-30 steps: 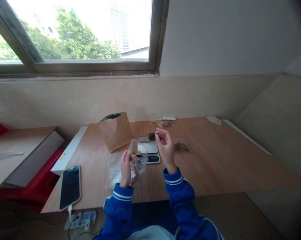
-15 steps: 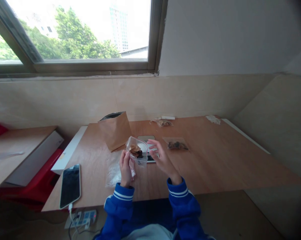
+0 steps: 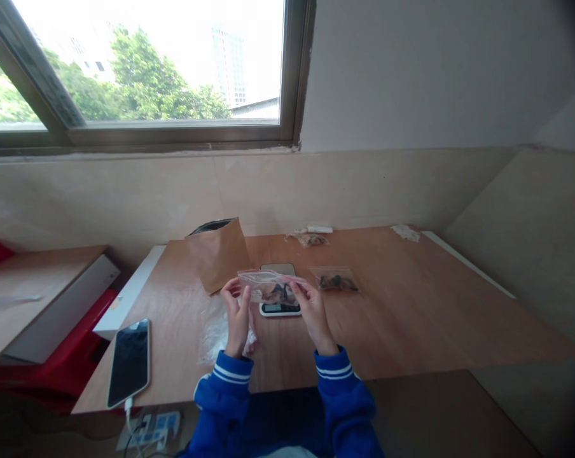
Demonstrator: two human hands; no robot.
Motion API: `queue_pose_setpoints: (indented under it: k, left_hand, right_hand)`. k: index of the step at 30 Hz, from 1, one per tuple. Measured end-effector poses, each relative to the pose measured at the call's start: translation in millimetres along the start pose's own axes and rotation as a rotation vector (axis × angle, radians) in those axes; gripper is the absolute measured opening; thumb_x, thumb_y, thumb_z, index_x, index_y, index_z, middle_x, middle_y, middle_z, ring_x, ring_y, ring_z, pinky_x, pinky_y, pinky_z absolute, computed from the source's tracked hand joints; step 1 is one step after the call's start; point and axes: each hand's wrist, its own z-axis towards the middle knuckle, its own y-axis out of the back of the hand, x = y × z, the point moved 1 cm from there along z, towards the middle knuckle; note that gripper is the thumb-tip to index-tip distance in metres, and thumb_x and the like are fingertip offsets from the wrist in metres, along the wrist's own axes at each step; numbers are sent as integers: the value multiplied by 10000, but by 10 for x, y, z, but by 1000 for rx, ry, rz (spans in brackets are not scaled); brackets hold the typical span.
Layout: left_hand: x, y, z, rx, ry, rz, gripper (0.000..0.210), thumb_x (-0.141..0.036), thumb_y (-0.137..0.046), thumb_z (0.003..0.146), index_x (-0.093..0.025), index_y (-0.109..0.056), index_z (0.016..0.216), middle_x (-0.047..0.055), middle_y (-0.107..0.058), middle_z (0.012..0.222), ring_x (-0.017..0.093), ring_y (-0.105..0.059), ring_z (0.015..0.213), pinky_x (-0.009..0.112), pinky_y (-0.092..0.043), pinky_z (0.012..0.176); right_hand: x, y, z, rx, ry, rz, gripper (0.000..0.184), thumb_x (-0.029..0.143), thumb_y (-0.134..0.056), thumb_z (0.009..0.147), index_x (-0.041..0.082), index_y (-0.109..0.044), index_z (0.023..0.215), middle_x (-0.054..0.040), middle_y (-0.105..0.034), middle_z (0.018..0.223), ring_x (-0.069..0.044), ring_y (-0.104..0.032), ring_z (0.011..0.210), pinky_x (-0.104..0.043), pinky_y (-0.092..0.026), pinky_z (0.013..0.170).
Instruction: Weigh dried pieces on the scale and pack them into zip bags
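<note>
A clear zip bag [image 3: 256,292] with brown and dark dried pieces inside is held up level, its reddish zip strip along the top. My left hand [image 3: 236,321] grips its left end, thumb in front and fingers behind. My right hand [image 3: 315,318] pinches the right end near the zip strip. Beneath and behind the bag lies a white kitchen scale [image 3: 278,312], partly hidden by it. A pile of clear plastic bags [image 3: 215,334] rests on the table beside my left wrist.
A brown paper pouch [image 3: 219,254] stands with its mouth open behind my left hand. Filled clear bags [image 3: 336,282] [image 3: 311,240] lie to the right and at the back. A charging phone [image 3: 130,364] sits at the table's left edge, above a power strip [image 3: 156,427].
My right hand, spread beside the bag before, now holds its right end. The bag has turned from upright and tilted to stretched level between both hands. The view has shifted slightly.
</note>
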Motion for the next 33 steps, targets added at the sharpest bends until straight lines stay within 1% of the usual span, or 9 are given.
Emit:
queue_pose_setpoints:
  k: [3, 6, 9, 11, 14, 17, 26, 29, 33]
  left_hand:
    - [-29, -40, 127, 230, 53, -60, 318, -495, -624, 819, -209, -622, 959, 36, -629, 978, 204, -579, 983, 323, -420, 931]
    - [-92, -138, 110, 310, 59, -136, 329, -516, -571, 850, -207, -661, 916, 40, -675, 952, 212, -611, 963, 318, -441, 906]
    - [-105, -243, -14, 317, 23, -131, 385, -495, -549, 878, -207, -650, 1113, 62, -687, 1069, 212, -609, 1042, 323, -428, 942]
    - [-83, -269, -90, 236, 22, -102, 363, -488, -570, 870, -194, -676, 1054, 60, -697, 1005, 199, -624, 969, 293, -452, 875]
    - [-65, -233, -145, 18, 71, -142, 360, -511, -588, 850, -164, -684, 841, 21, -656, 754, 145, -587, 701, 229, -451, 641]
    - [-108, -190, -150, -54, 127, -221, 379, -529, -647, 798, -151, -676, 796, -11, -602, 645, 107, -512, 573, 203, -398, 527]
    - [-93, -177, -105, -57, 207, -302, 366, -509, -696, 755, -149, -706, 823, 10, -675, 733, 120, -589, 683, 211, -461, 663]
    - [-47, -179, -109, 29, 228, -301, 364, -499, -654, 798, -149, -699, 885, 27, -701, 778, 138, -622, 713, 224, -475, 671]
    - [-80, -163, -122, 156, 266, -271, 337, -488, -648, 805, -162, -644, 892, 32, -718, 781, 136, -634, 641, 203, -446, 546]
  right_hand:
    - [-8, 64, 30, -24, -14, 20, 444, 575, -551, 865, 209, -728, 1044, -79, -735, 1057, -274, -661, 1051, -424, -495, 952]
    - [-41, 36, 17, -77, 29, -36, 499, 619, -502, 872, 219, -724, 1070, -84, -742, 1027, -278, -675, 1016, -426, -512, 919]
    - [-59, -65, -39, -59, 90, -150, 493, 598, -482, 892, 214, -713, 1097, -97, -718, 1109, -277, -644, 1090, -422, -486, 961]
    - [-70, -111, -87, -96, 116, -206, 481, 576, -460, 911, 202, -717, 1070, -105, -717, 1107, -269, -652, 1066, -402, -490, 947]
    - [-110, -89, -144, -288, 71, -251, 530, 607, -427, 907, 165, -720, 922, -114, -745, 856, -252, -694, 795, -345, -539, 730]
    - [-161, -27, -168, -380, 13, -256, 568, 650, -425, 882, 152, -694, 847, -84, -698, 672, -227, -647, 622, -310, -500, 580]
    - [-165, 138, -166, -267, -3, -182, 462, 611, -536, 842, 173, -675, 799, -79, -725, 789, -197, -637, 621, -292, -499, 578]
    - [-186, 190, -162, -328, -46, -163, 478, 622, -573, 811, 159, -687, 832, -90, -727, 786, -214, -646, 648, -297, -506, 566]
    - [-211, 228, -152, -399, -75, -148, 518, 644, -581, 794, 144, -693, 867, -97, -728, 786, -212, -636, 627, -288, -492, 520]
